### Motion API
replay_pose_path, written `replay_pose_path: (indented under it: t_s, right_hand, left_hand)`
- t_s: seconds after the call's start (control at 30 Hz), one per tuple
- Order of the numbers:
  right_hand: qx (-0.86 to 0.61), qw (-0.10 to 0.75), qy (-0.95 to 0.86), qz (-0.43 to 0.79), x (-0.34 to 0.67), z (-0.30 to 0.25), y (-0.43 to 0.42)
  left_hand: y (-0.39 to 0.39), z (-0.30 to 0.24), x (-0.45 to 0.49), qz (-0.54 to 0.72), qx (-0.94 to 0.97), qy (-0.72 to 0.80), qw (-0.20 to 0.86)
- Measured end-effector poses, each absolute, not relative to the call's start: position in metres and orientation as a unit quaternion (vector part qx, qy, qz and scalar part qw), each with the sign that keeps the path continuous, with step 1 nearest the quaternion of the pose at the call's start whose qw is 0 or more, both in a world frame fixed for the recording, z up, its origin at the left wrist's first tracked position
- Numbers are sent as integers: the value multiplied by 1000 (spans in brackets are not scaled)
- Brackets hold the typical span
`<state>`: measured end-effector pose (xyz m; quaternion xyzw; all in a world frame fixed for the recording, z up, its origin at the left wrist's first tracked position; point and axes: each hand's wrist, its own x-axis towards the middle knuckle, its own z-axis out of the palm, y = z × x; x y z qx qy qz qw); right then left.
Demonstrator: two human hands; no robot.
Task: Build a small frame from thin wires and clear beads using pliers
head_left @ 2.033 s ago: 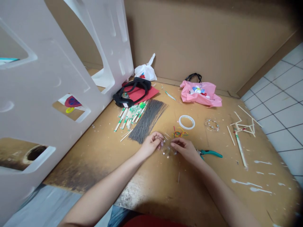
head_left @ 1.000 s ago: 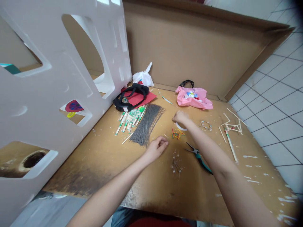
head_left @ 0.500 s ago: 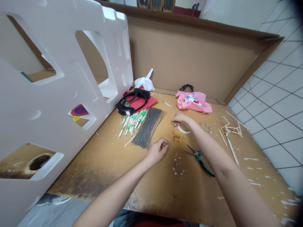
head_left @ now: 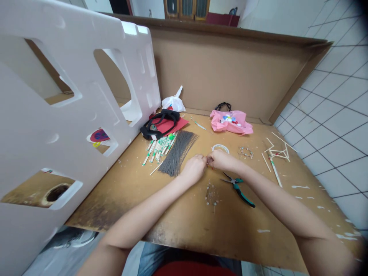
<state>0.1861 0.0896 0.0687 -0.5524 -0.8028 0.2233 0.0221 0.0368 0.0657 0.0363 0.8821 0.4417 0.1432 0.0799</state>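
My left hand point(head_left: 195, 168) and my right hand point(head_left: 220, 160) meet fingertip to fingertip over the table. Both are closed; whatever they pinch is too small or hidden to make out. A bit of red shows under the right hand, where the coloured bands are mostly covered. Just behind that hand lies a white ring point(head_left: 220, 147). Nearer to me are pliers with green and black handles point(head_left: 241, 194), jaws apart, and a loose cluster of wires with small clear beads point(head_left: 212, 196). A bundle of thin grey wires point(head_left: 177, 155) lies beyond the left hand.
Paper-wrapped sticks point(head_left: 159, 148), a black headband point(head_left: 156, 128) and red paper point(head_left: 181, 123) lie left. Behind are a white bag point(head_left: 173, 102) and a pink bag point(head_left: 244, 124). A beaded loop point(head_left: 245, 152) and a stick frame point(head_left: 278, 154) sit right. A white plastic panel point(head_left: 83, 111) stands left.
My right hand has come back toward me from beside the white ring, and my left hand has moved slightly away from me. The hands now touch, covering most of the coloured bands.
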Motion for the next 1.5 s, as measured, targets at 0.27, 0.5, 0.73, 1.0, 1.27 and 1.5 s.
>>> replay_pose_path:
  t_s: [0.27, 0.5, 0.73, 1.0, 1.27, 1.5]
  right_hand:
    - [-537, 80, -783, 303, 200, 76, 74]
    - [-461, 303, -599, 580, 208, 84, 55]
    - [-457, 313, -568, 609, 209, 96, 39]
    - [-460, 352, -574, 579, 205, 84, 32]
    - [-489, 372, -549, 566, 209, 74, 31]
    - [-516, 418, -535, 523, 207, 78, 28]
  left_hand:
    - [75, 47, 22, 224, 874, 362, 235]
    - [65, 61, 17, 358, 591, 322, 647]
    - [58, 78, 19, 350, 596, 304, 656]
    - [55, 78, 23, 393, 603, 309, 622]
    - [62, 74, 24, 353, 610, 300, 643]
    - [62, 79, 26, 358, 611, 292, 642]
